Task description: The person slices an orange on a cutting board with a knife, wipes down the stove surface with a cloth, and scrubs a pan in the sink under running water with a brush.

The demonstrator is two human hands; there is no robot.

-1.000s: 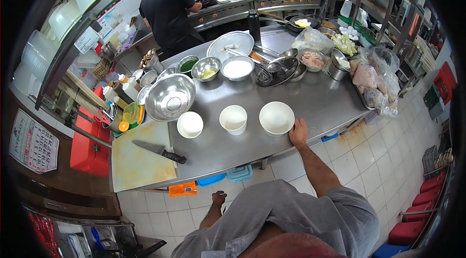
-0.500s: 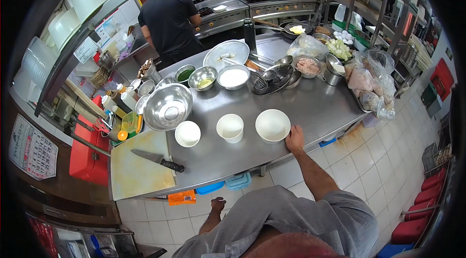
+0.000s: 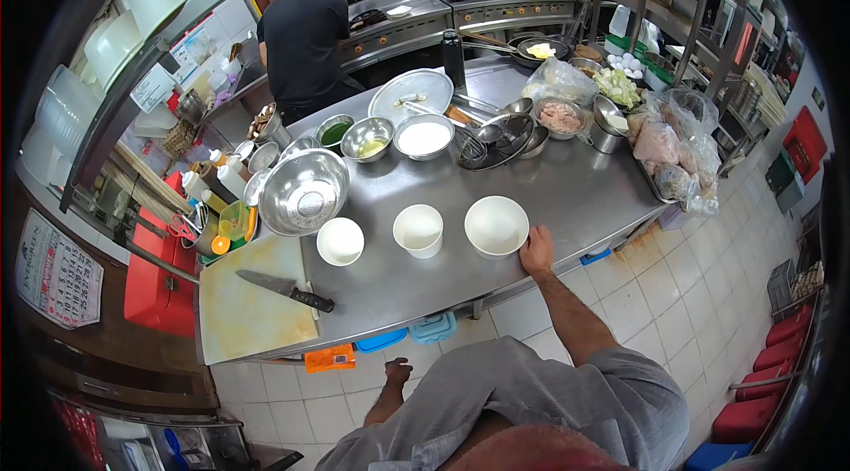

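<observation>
Three white tubs stand in a row along the near side of the steel counter: a small one (image 3: pixel 341 242) on the left, a middle one (image 3: pixel 419 232), and the widest white bowl (image 3: pixel 497 227) on the right. My right hand (image 3: pixel 537 251) rests at the counter edge beside the widest bowl, fingers close to its side; contact is hard to make out. It does not grip the bowl. My left hand (image 3: pixel 397 371) hangs low over the floor, away from the counter, fingers loosely bent and nothing visible in it. A knife (image 3: pixel 285 289) lies across the cutting board (image 3: pixel 248 316).
Behind the tubs are a large steel bowl (image 3: pixel 304 192), a bowl of white contents (image 3: pixel 424 136), strainers (image 3: pixel 500 142) and a bowl of pale meat (image 3: pixel 560 118). Bagged food (image 3: pixel 677 148) fills the right end. A co-worker (image 3: pixel 305 37) stands near the stove (image 3: pixel 513 15).
The co-worker has turned further away, toward the left-hand worktop, with an arm drawn in. My view has shifted slightly; both my hands and the tubs stay in place.
</observation>
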